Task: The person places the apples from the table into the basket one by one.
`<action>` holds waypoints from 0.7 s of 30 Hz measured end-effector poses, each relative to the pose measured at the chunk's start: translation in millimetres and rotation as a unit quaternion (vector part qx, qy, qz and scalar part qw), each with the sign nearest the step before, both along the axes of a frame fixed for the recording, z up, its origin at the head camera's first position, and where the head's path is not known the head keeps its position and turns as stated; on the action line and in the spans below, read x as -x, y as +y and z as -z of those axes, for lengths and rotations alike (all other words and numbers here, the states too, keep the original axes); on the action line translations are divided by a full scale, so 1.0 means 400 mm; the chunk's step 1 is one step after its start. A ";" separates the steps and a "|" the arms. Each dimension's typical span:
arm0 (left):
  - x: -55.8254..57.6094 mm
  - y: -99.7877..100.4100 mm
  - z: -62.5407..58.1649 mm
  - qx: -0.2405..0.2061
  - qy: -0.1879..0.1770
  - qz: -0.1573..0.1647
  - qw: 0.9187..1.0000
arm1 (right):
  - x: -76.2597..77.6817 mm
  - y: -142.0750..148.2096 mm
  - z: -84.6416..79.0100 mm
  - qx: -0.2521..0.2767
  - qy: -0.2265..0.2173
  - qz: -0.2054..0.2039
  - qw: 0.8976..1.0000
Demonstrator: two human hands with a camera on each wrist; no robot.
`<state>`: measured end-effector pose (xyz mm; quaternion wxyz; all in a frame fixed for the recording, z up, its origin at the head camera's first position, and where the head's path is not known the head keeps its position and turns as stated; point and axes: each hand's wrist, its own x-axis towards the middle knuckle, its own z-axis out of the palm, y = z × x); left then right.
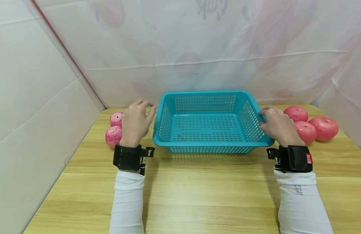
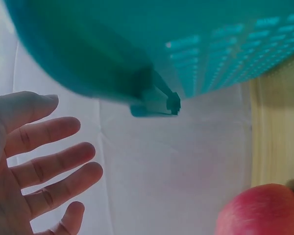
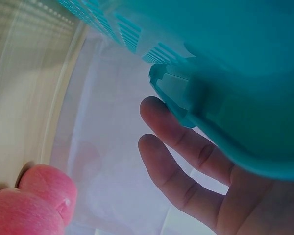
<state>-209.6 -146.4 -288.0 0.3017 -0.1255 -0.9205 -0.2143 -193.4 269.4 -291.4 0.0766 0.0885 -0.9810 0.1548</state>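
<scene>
A turquoise plastic basket (image 1: 204, 144) with slotted walls stands on the wooden table, with nothing inside it. My left hand (image 1: 136, 122) hovers just left of its rim, fingers spread and apart from the basket in the left wrist view. My right hand (image 1: 277, 125) is at the right rim, thumb over the edge. Two of its fingers (image 3: 179, 191) show below the rim in the right wrist view; the thumb is hidden there. Two pink-red apples (image 1: 113, 136) lie beside the left hand, partly covered by it. Three more apples (image 1: 324, 128) sit beyond the right hand.
A pale printed cloth (image 1: 198, 71) hangs right behind the basket, and a white cloth wall (image 1: 37, 97) closes off the left side. The wooden tabletop (image 1: 209, 188) stretches in front of the basket between the forearms.
</scene>
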 end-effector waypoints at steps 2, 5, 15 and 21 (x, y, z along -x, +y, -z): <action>0.004 -0.004 0.004 -0.001 0.002 -0.003 1.000 | 0.000 0.000 0.000 0.000 -0.001 0.000 1.000; 0.011 -0.008 0.011 -0.002 0.005 -0.010 1.000 | 0.000 0.000 -0.001 0.000 -0.004 0.004 1.000; 0.022 -0.015 0.026 -0.012 -0.003 -0.038 0.999 | -0.001 -0.002 0.000 0.002 -0.005 0.005 1.000; 0.029 -0.022 0.041 -0.017 -0.006 -0.047 0.999 | 0.001 -0.002 0.001 0.003 0.003 0.001 1.000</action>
